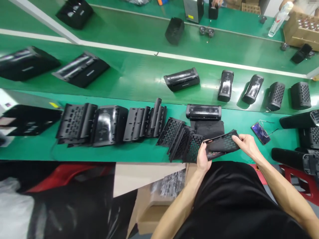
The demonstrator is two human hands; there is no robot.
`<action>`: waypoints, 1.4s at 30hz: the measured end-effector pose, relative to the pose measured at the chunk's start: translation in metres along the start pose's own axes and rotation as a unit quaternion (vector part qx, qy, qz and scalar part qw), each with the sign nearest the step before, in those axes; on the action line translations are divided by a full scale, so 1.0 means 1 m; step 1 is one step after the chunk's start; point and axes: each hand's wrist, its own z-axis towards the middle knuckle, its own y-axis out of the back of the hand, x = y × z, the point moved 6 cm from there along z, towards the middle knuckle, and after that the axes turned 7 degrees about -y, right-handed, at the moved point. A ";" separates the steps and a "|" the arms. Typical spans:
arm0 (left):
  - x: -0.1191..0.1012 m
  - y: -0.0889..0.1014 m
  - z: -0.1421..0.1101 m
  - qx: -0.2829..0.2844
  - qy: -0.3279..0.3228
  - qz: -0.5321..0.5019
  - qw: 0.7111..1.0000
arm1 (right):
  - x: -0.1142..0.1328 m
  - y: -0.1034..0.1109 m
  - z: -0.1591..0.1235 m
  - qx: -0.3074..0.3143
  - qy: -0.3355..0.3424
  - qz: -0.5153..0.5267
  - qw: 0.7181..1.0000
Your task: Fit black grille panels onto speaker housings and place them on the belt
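Your left hand (203, 159) grips the grille (214, 155), right hand (245, 145) pinches cloth (221, 143) over it; likely lining step, next calls for smoothing.

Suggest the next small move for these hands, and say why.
Probably smooth the dark sheet flat along the perforated panel with the right hand. That hand's thumb is on the sheet at the panel's right end, the left hand grips the panel's other end, and the sheet seems to lie over the holes.
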 end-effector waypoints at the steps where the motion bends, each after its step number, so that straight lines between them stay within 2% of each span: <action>1: -0.001 -0.003 0.001 0.020 -0.006 0.010 1.000 | 0.001 0.001 -0.002 0.007 -0.001 0.001 1.000; 4: -0.003 -0.010 0.002 0.051 -0.023 0.068 0.996 | 0.015 0.006 -0.012 0.021 0.043 0.022 0.999; 6: -0.003 -0.010 0.003 0.045 -0.025 0.094 0.994 | 0.025 0.009 -0.020 0.024 0.077 0.044 0.996; 9: 0.000 -0.007 0.006 0.036 -0.012 0.098 0.994 | 0.028 0.008 -0.026 0.058 0.078 0.100 0.990; 12: 0.001 -0.002 0.007 0.019 0.009 0.083 0.996 | 0.018 0.002 -0.021 0.102 0.031 0.208 0.972; 14: 0.000 -0.002 0.006 0.019 0.010 0.060 0.998 | 0.004 -0.001 -0.013 0.100 -0.015 0.255 0.962; 16: -0.001 -0.005 0.005 0.037 0.008 0.045 0.998 | -0.009 0.001 -0.005 0.057 -0.030 0.223 0.973; 19: -0.001 -0.013 0.002 0.067 0.017 0.050 0.996 | -0.021 0.004 0.002 0.002 -0.008 0.120 0.993; 24: 0.000 -0.015 0.003 0.064 0.018 0.085 0.994 | -0.035 0.000 0.007 0.033 0.014 0.080 0.996; 28: 0.000 -0.013 0.005 0.065 0.033 0.120 0.990 | -0.051 0.007 0.016 0.004 -0.028 0.113 0.993; 30: -0.002 -0.014 0.004 0.072 0.043 0.123 0.989 | -0.056 0.002 0.018 0.048 -0.063 0.179 0.981; 33: -0.007 -0.018 0.003 0.080 0.070 0.113 0.988 | -0.057 -0.011 0.015 0.138 -0.094 0.280 0.945; 37: -0.014 -0.024 0.001 0.086 0.097 0.094 0.987 | -0.059 -0.017 0.012 0.132 -0.109 0.313 0.934; 42: -0.020 -0.021 0.001 0.060 0.096 0.112 0.987 | -0.060 -0.017 0.010 0.143 -0.105 0.320 0.931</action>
